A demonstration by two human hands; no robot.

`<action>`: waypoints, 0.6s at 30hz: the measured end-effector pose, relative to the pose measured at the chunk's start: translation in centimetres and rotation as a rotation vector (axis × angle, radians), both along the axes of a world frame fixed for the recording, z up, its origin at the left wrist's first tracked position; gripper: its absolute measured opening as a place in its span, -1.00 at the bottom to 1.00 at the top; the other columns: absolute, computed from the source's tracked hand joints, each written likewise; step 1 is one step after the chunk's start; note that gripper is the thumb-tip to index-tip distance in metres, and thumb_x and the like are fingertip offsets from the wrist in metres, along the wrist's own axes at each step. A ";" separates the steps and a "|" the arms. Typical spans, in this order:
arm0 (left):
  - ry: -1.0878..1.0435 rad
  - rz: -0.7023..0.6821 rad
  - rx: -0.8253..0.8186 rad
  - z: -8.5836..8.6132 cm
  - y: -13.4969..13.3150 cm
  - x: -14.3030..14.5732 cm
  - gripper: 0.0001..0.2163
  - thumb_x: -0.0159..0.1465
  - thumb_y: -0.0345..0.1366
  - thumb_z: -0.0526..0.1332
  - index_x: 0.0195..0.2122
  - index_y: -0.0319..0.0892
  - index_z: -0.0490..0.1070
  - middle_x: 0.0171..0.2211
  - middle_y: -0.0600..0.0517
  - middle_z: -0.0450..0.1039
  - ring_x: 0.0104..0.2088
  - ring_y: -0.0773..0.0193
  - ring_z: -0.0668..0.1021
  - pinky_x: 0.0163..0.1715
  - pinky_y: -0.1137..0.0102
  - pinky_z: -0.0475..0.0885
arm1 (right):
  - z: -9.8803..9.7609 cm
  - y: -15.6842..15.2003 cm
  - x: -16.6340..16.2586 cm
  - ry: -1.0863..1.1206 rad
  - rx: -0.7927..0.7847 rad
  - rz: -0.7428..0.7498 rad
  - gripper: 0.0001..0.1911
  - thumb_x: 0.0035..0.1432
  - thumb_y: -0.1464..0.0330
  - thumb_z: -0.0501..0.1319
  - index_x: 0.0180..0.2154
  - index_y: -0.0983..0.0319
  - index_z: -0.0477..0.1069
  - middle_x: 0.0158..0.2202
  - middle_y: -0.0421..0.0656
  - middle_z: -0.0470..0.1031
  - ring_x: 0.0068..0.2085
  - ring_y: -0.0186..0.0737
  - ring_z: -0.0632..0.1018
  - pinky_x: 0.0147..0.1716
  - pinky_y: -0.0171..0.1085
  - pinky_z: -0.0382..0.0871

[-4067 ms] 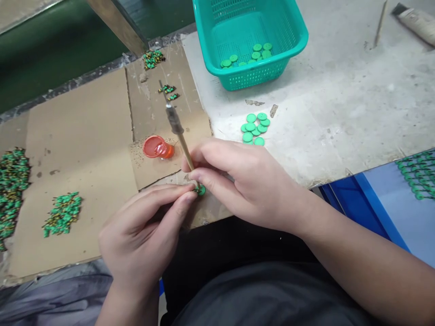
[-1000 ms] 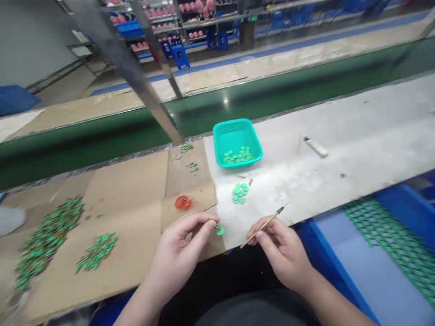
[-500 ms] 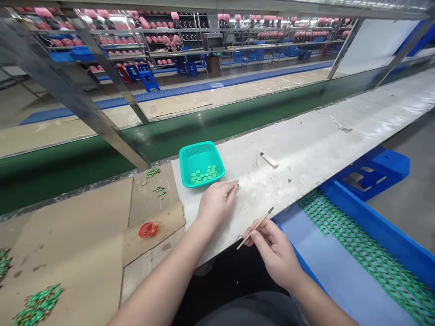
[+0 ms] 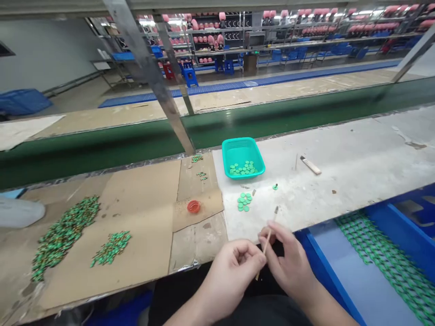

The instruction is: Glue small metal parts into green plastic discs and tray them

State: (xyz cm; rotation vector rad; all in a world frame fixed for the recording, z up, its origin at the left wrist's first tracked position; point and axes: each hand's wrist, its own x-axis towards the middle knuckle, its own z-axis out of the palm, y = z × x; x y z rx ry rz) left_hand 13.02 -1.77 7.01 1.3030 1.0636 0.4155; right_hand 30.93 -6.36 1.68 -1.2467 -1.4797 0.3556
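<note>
My right hand [image 4: 291,262] holds a thin wooden brush [image 4: 267,240] near the table's front edge, bristle end pointing up and away. My left hand [image 4: 234,267] sits right beside it, fingers curled, thumb and forefinger close to the brush handle; nothing shows inside them. One small green piece [image 4: 275,186] lies alone on the grey table [image 4: 340,176]. A cluster of green discs [image 4: 244,201] lies left of that piece. Behind them stands a teal basket [image 4: 242,156] with more discs in it.
A red paint cap [image 4: 193,207] rests on cardboard [image 4: 136,226]. Heaps of small green parts [image 4: 61,235] lie at the left, a smaller heap [image 4: 111,248] nearer. A blue tray with green strips [image 4: 384,258] is at right. A tube [image 4: 310,165] lies beyond; a green conveyor [image 4: 102,145] runs behind.
My left hand set the small green piece down right of the basket and came back to the brush. The view swung left again.
</note>
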 end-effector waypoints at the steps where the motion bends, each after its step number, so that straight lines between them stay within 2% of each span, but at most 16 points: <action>1: -0.007 0.005 -0.019 0.0 -0.4 -0.2 -0.55 0.31 0.17 0.37 -0.46 -0.11 0.46 -0.51 0.07 0.37 -0.43 0.27 0.37 -0.39 0.37 0.32 | 0.0 0.6 -0.1 -0.089 -0.008 0.032 -0.69 0.58 0.42 0.30 0.24 0.01 0.50 -0.16 -0.18 0.75 -0.22 -0.12 0.77 -0.17 -0.18 0.70; 3: -0.015 0.015 -0.032 0.0 -0.8 -0.9 -0.56 0.32 0.17 0.39 -0.44 -0.11 0.53 -0.48 0.03 0.42 -0.40 0.24 0.40 -0.36 0.35 0.34 | 0.1 2.1 -0.2 -0.207 -0.068 0.047 -0.92 0.58 0.37 0.31 -0.06 0.06 0.54 -0.26 -0.17 0.71 -0.28 -0.10 0.74 -0.28 -0.18 0.63; 5: -0.010 0.043 -0.010 0.1 -0.7 -2.1 -0.56 0.35 0.22 0.38 -0.33 -0.10 0.66 -0.36 -0.04 0.58 -0.30 0.16 0.52 -0.28 0.33 0.44 | 0.2 4.1 -0.2 -0.253 -0.097 0.010 -0.82 0.60 0.36 0.29 -0.18 0.07 0.48 -0.32 -0.16 0.66 -0.31 -0.07 0.70 -0.29 -0.15 0.60; 8: 0.031 0.094 0.054 0.0 -0.1 -4.8 -0.52 0.37 0.30 0.35 -0.16 -0.03 0.76 -0.18 -0.09 0.74 -0.17 0.04 0.68 -0.13 0.27 0.59 | -0.1 7.1 -0.2 -0.310 -0.109 -0.004 -0.88 0.56 0.42 0.27 -0.08 0.08 0.54 -0.21 -0.09 0.72 -0.17 0.01 0.73 -0.13 -0.07 0.64; 11: 0.098 0.108 0.117 -0.5 0.2 -7.4 -0.49 0.38 0.35 0.32 -0.20 0.01 0.77 -0.20 -0.06 0.76 -0.17 0.03 0.72 -0.11 0.27 0.64 | -0.5 9.0 -0.6 -0.377 -0.121 0.024 -0.83 0.47 0.50 0.31 -0.06 0.09 0.56 -0.14 -0.05 0.72 -0.06 0.10 0.70 -0.03 0.00 0.65; 13: 0.127 0.118 0.138 -1.0 0.1 -8.8 -0.47 0.39 0.38 0.30 -0.23 0.02 0.77 -0.25 -0.04 0.74 -0.20 0.05 0.72 -0.12 0.29 0.65 | -0.7 9.7 -1.0 -0.410 -0.129 0.036 -0.82 0.45 0.52 0.30 -0.11 0.09 0.57 -0.17 -0.05 0.69 -0.07 0.12 0.67 -0.03 0.02 0.64; 18: 0.128 0.173 0.159 -2.2 0.3 -10.5 -0.44 0.39 0.42 0.30 -0.24 0.01 0.76 -0.25 -0.04 0.76 -0.20 0.03 0.74 -0.15 0.30 0.67 | -1.3 10.0 -1.7 -0.426 -0.119 0.053 -0.72 0.57 0.49 0.19 -0.20 0.10 0.58 -0.26 -0.06 0.64 -0.13 0.06 0.66 -0.05 -0.01 0.64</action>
